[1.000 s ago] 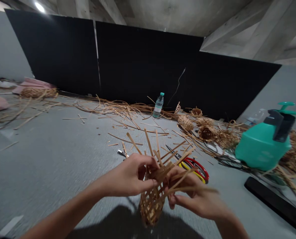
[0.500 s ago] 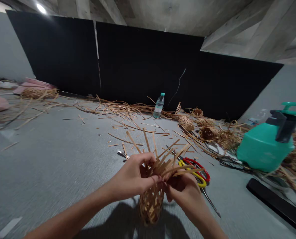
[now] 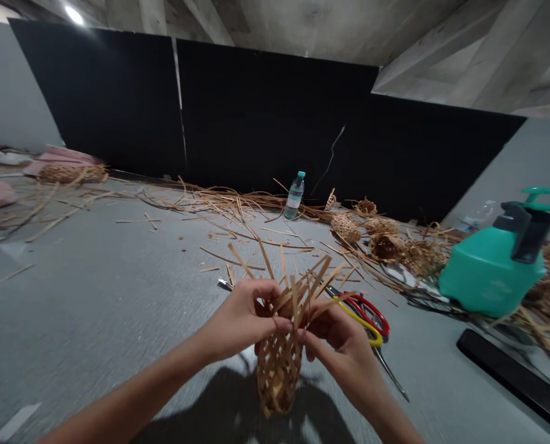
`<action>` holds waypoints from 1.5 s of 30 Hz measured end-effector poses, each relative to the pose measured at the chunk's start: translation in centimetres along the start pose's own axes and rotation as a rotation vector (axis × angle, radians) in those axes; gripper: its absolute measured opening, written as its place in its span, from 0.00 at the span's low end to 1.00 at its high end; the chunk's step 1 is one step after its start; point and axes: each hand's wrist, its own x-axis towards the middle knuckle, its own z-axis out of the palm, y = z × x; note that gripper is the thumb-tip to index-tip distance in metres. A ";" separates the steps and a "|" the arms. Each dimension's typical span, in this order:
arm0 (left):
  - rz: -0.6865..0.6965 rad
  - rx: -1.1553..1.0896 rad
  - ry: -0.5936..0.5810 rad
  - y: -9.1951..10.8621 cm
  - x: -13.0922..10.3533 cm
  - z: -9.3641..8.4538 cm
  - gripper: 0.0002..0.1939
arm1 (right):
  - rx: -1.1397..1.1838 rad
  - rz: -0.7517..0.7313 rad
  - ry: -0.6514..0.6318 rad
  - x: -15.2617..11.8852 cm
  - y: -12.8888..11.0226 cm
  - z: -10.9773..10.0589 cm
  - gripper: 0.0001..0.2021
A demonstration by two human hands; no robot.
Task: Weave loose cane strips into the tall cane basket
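A small woven basket (image 3: 279, 376) of tan strips is held upright, its closed end low and its loose strip ends fanning out at the top. My left hand (image 3: 251, 314) is closed on its upper left side, thumb pressed on the weave. On the upper right side, my right hand (image 3: 337, 336) pinches the strips near the rim, its thumb close to the left thumb. Red-handled scissors (image 3: 370, 314) and a yellow-handled tool (image 3: 365, 327) lie on the grey surface just beyond my right hand.
A water bottle (image 3: 295, 196) stands ahead beside scattered strips (image 3: 219, 196). Several woven baskets (image 3: 388, 246) lie at the right, near a green spray bottle (image 3: 492, 268) and a black bar-shaped object (image 3: 515, 382). Pink items (image 3: 62, 159) lie far left.
Some loose strips at the basket's top have shifted and now stand more upright. My hands have moved slightly around the rim, and the thumbs sit a little apart.
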 end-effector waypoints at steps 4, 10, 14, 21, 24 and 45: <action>0.011 -0.026 -0.035 -0.1 0.1 -0.3 0.03 | -0.050 0.001 -0.083 0.0 -0.3 0.0 0.06; -0.012 -0.056 -0.149 0.1 0.2 -1.1 0.04 | 0.035 -0.062 -0.131 0.0 -0.3 -0.4 0.03; 0.013 -0.063 -0.182 -0.2 0.4 -1.5 0.06 | 0.035 -0.064 0.001 -0.2 0.1 0.5 0.04; 0.061 -0.038 -0.183 -0.4 0.4 -1.4 0.07 | 0.011 -0.013 0.155 -0.1 0.8 1.0 0.06; 0.096 -0.013 -0.221 -0.2 0.3 -1.6 0.07 | 0.057 0.050 0.245 0.0 0.8 1.2 0.08; 0.164 0.030 -0.072 -0.4 0.4 -0.6 0.02 | -0.084 -0.061 0.012 0.4 -0.1 0.6 0.05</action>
